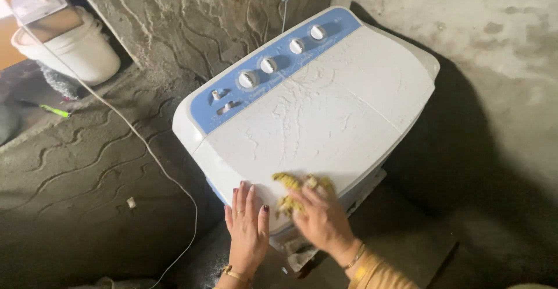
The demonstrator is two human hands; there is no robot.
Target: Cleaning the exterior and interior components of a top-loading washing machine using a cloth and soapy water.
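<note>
Crumpled yellow rag (293, 191) under right hand (321, 219), dusty white washing machine lid (325, 109), left hand (247, 231) flat

White, blue and a flash of yellow

The washing machine (325, 103) shows a white lid streaked with pale, dusty smears, and its control panel (273, 62) runs blue with white knobs. The rag (293, 187) comes up mustard yellow. Dark polish on the nails of the left hand (247, 231), a gold bangle at its wrist; the right hand (322, 219) ends in an ochre sleeve (378, 274). The wall (192, 15) is grey with wavy grooves, the bucket (72, 47) white, the cable (136, 132) white, the brush (55, 110) bright green
</note>
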